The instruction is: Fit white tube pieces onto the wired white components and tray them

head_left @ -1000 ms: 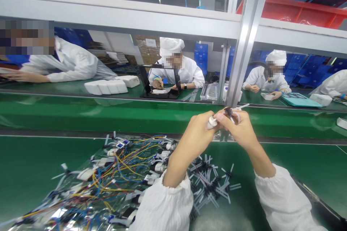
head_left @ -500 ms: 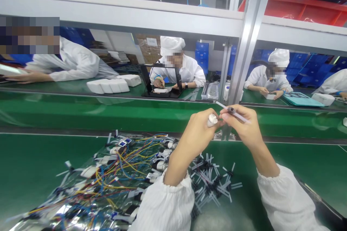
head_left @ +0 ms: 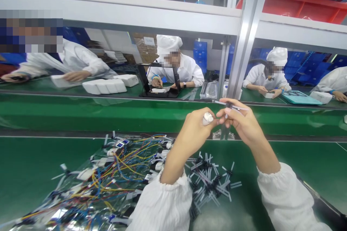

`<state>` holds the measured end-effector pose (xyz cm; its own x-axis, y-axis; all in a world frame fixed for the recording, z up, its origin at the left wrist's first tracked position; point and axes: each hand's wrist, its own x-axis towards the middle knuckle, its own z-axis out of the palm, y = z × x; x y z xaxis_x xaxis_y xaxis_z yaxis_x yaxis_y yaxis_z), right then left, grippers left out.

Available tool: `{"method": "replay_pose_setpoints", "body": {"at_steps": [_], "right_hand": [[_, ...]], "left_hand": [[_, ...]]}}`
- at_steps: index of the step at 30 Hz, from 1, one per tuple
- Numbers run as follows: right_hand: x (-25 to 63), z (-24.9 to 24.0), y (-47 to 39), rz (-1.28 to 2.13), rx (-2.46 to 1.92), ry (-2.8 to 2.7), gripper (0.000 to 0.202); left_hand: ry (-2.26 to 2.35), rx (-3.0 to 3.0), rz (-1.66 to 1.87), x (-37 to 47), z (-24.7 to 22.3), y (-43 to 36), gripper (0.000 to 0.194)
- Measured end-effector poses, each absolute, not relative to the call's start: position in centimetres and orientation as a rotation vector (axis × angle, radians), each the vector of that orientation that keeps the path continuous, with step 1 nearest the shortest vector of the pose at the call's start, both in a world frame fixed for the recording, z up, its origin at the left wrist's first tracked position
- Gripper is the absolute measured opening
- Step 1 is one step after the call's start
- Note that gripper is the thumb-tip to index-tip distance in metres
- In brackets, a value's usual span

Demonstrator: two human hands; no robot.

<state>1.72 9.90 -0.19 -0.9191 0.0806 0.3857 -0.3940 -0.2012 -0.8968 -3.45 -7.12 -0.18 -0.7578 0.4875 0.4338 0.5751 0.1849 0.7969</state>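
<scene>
A small white part [head_left: 208,118] is in my left hand [head_left: 193,131], its rounded end showing between thumb and fingers. My right hand [head_left: 244,122] pinches a dark piece with pale strips [head_left: 229,105], level with my left hand and just to its right. The fingertips of both hands nearly meet; whether they touch is hard to tell. Below them on the green table [head_left: 244,205] lies a pile of similar black pieces with pale strips [head_left: 211,184]. To the left, bundles of coloured wires [head_left: 121,166] with white and black parts lie on clear plastic.
A metal post [head_left: 245,39] stands behind my hands, under a white shelf beam [head_left: 121,9]. A red bin [head_left: 303,7] sits up right. Beyond the green divider [head_left: 81,113], several people in white work at another bench.
My right fingers have shifted around the dark piece, which has turned so its strips lie flatter. Across the bench, the person at left has moved a hand onto a white object.
</scene>
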Motion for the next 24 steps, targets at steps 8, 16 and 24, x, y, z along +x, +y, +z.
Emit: {"method": "replay_pose_setpoints", "body": {"at_steps": [8,16,24], "right_hand": [[2.0,0.2,10.8,2.285,0.335,-1.654,0.035],[1.7,-0.1,9.6,2.296,0.267,-1.489,0.054],[1.6,-0.7,8.6,1.975,0.411,-1.731,0.031]], "left_hand": [[-2.397,-0.999,-1.622,-3.5,0.0,-7.2,0.019],[-2.42,-0.998,-1.61,-3.7,0.1,-7.3,0.022],[-2.439,-1.076,-1.443,-3.5,0.0,-7.3,0.019]]}}
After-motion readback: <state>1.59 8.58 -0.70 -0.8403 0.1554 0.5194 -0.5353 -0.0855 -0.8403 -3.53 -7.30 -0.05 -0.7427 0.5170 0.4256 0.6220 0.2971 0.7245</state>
